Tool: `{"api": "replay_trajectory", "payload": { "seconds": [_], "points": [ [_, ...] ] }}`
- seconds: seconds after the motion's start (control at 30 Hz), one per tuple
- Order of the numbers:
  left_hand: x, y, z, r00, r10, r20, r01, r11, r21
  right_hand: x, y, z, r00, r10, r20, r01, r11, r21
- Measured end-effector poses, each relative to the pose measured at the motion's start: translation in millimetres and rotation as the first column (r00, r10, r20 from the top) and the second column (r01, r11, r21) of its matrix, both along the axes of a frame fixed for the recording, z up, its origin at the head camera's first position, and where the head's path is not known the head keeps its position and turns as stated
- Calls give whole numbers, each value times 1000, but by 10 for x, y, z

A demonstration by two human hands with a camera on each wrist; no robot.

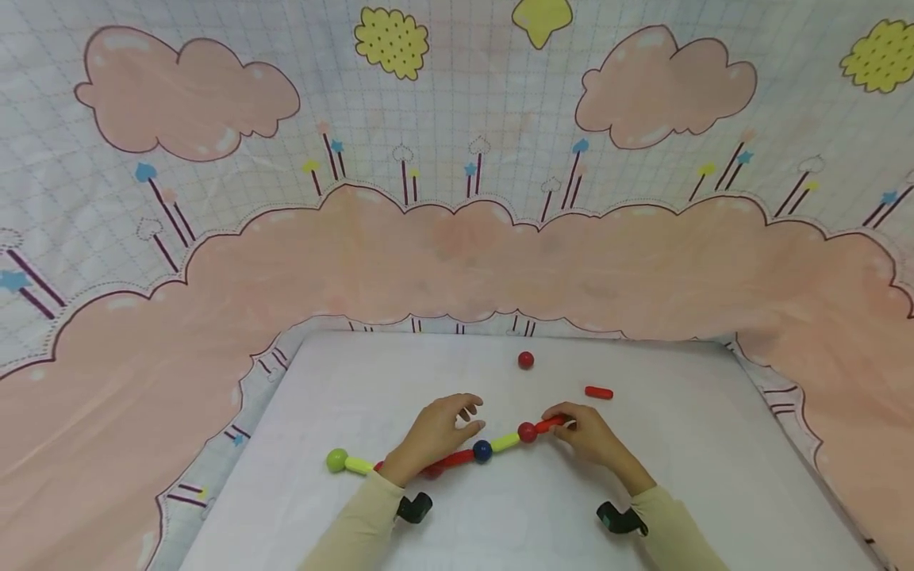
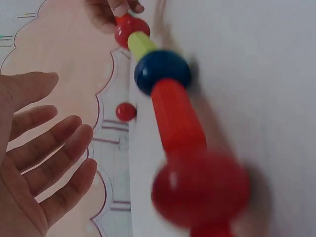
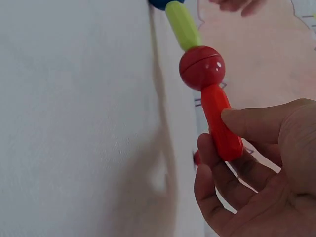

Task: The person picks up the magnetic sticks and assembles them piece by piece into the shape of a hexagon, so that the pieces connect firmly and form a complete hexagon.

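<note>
Green ball [image 1: 337,460] shows only in the head view; right hand [image 1: 591,436] pinches a red stick [image 3: 223,136], left hand [image 1: 435,432] has fingers spread.

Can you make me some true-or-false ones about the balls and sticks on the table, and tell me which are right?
1. The right grip pinches a red, faceted, plastic-looking stick. True.

2. The left grip is holding the round, glossy, dark blue ball. False: the left grip holds nothing; the dark blue ball sits between a second red stick and a yellow-green stick.

3. A round, lime-green, plastic-looking ball is the leftmost ball in the head view. True.

4. The loose, round, glossy red ball touches the lime-green ball. False: they lie well apart.

5. A loose, red, rod-shaped stick lies on the flat white tabletop. True.
</note>
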State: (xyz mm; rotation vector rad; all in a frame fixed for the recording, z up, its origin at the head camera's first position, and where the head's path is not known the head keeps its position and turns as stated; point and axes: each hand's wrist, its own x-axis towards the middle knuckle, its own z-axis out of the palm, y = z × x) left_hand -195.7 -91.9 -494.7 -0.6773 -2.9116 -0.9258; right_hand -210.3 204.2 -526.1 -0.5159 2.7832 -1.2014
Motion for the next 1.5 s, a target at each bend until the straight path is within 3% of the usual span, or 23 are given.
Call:
{"api": "replay_trajectory", "payload": {
  "seconds": [0.23,0.47,0.73,0.9,1.1,1.27,1.5],
  "points": [
    [-20,-381,36,999,42,10,-41,997,-65,-70,44,-26,997,-82,16,82,997,2],
    [28,-605,34,999,17,44,-11,992,-125,-93,75,-39,993,-115,14,115,993,-10],
    [75,-686,-83,993,-44,107,63,983,-175,-111,103,-34,982,-190,15,190,982,-15],
    [78,-691,-140,982,-92,167,128,967,-220,-121,105,-49,979,-206,14,206,978,-21],
    [84,-708,-130,975,-82,207,128,966,-223,-118,108,-76,979,-202,20,203,979,-23],
    [69,-721,-131,982,-83,167,121,965,-232,-119,118,-81,977,-211,17,212,977,-21],
    [46,-732,-182,998,-13,62,28,966,-256,-120,118,-99,974,-226,18,227,973,-32]
  ]
}}
